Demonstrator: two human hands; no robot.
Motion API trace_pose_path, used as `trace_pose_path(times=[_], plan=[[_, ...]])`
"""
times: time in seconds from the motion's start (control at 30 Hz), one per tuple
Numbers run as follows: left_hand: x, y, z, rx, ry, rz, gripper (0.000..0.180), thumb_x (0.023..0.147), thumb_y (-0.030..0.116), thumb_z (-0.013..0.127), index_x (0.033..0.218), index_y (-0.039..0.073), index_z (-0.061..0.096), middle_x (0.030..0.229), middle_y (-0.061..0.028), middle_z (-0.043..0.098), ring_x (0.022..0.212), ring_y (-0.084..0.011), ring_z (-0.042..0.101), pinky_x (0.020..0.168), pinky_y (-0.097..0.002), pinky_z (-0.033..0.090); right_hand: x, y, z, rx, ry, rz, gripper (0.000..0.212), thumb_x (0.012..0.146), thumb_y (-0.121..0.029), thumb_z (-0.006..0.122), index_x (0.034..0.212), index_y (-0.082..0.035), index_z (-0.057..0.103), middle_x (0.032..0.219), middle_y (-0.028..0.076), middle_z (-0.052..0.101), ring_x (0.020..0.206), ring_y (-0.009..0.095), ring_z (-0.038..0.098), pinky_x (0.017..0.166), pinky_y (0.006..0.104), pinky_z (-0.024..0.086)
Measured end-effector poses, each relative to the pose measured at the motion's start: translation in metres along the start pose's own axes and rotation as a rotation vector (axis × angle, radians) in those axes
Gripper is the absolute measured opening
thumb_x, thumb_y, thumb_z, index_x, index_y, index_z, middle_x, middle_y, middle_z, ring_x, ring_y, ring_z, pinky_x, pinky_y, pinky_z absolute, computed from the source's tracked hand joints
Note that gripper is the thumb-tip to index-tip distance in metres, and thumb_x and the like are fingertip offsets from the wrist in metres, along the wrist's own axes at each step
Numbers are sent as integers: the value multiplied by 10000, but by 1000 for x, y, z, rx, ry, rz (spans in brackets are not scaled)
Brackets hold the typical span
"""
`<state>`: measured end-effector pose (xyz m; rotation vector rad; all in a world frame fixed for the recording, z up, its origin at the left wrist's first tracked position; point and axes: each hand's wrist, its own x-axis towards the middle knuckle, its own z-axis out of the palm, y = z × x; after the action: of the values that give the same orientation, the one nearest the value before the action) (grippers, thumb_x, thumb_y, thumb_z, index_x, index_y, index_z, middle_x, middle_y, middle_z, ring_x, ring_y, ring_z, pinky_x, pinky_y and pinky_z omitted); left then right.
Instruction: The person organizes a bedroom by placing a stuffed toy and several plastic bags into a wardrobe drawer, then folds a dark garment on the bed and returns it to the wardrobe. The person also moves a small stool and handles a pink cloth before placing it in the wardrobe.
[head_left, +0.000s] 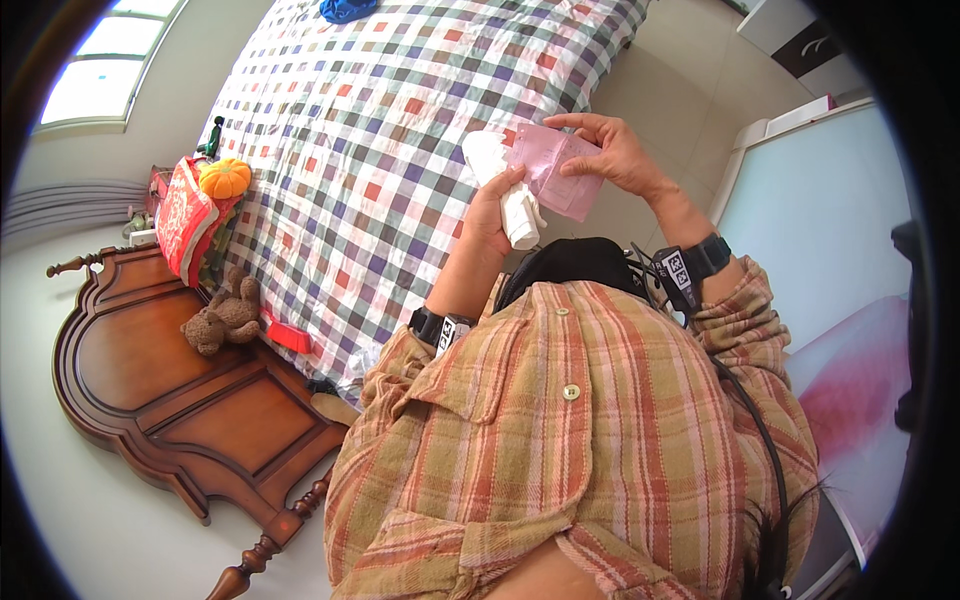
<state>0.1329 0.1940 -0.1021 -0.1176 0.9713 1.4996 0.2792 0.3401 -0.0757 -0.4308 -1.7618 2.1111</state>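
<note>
Left hand (490, 210): fingers wrapped round white bundle (519, 222), centre.
Right hand (630, 158): thumb and fingers holding pink sheet (565, 193), just right of bundle.
Bed: checked bedspread (400, 110) spans upper centre; right edge borders pale floor (665, 90), upper right.
Headboard (150, 335): left-hand limit, lower left.

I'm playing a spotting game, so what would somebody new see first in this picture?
Probably the big checked bedspread filling the upper middle. Then perhaps the orange pumpkin-shaped cushion by a red cushion at the left, with a brown teddy bear near the wooden headboard. In the middle, the left hand holds a white bundle and the right hand touches a flat pink packet.
</note>
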Motion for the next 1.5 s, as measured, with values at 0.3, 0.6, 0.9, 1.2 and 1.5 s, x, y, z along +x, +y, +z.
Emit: trace_pose_path(times=[0.3, 0.6, 0.9, 1.2, 1.5], plan=[[0, 0, -1, 6, 29, -8, 238, 793, 153, 640, 961, 27, 529, 710, -72, 594, 536, -206, 597, 439, -350, 518, 7, 6, -2, -38, 27, 6, 357, 812, -59, 650, 1159, -21, 577, 919, 38, 651, 796, 58, 582, 708, 197, 477], [7, -9, -14, 27, 38, 10, 252, 784, 127, 650, 964, 13, 515, 723, -81, 582, 562, -204, 594, 472, -343, 517, 11, 29, -10, -139, 17, 2, 232, 893, -97, 557, 1094, 3, 614, 965, 41, 647, 838, 74, 581, 749, 206, 486], [6, -14, -18, 29, 23, 18, 223, 809, 122, 625, 970, 5, 526, 766, -94, 592, 585, -211, 604, 481, -345, 523, 9, 29, -8, -150, 19, -33, 246, 910, -129, 540, 1108, 0, 610, 898, 8, 637, 746, 31, 550, 661, 177, 469], [8, -24, -18, 10, 65, 44, 247, 821, 125, 627, 995, -14, 521, 794, -116, 601, 598, -226, 613, 484, -360, 533, 8, 34, -14, -144, -12, -11, 252, 902, -119, 550, 1113, 6, 604, 932, 14, 634, 787, 38, 552, 689, 186, 473], [3, -25, -14, 37, 92, 62, 242, 816, 125, 629, 974, -21, 517, 765, -114, 595, 584, -228, 607, 469, -357, 526, 11, 28, -18, -145, -50, 41, 252, 895, -100, 553, 1121, 4, 600, 988, 45, 640, 832, 69, 578, 733, 199, 488]])
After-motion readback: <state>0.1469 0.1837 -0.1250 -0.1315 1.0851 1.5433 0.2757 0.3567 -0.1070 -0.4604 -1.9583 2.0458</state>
